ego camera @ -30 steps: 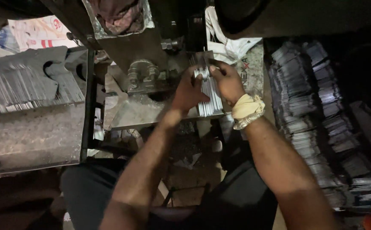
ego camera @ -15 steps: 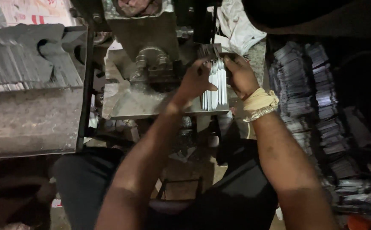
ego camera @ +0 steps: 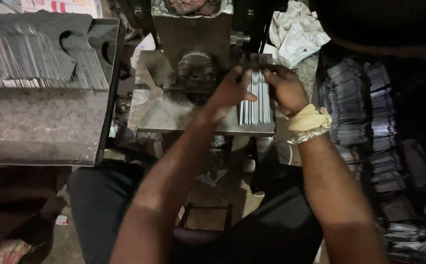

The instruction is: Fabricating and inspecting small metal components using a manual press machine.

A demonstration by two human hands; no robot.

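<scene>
A stack of thin shiny metal plates [ego camera: 255,105] stands on edge on the steel bed [ego camera: 173,115] of a press machine. My left hand [ego camera: 230,93] presses against the stack's left side with its fingers curled over the top. From the right, my right hand [ego camera: 284,90] grips the same stack. A yellowish cloth band [ego camera: 310,122] is tied around that wrist. Just left of my hands sits the machine's die block [ego camera: 195,66].
A metal tray [ego camera: 41,124] at the left holds rows of cut metal blanks [ego camera: 36,58]. Piles of finished metal pieces [ego camera: 364,112] lie at the right. A white rag [ego camera: 296,32] rests behind the machine. My knees and a small stool frame [ego camera: 203,222] are below.
Both hands stay on the plate stack. The view has shifted so the machine bed and hands sit lower and nearer the centre; the stack looks squared up between my palms.
</scene>
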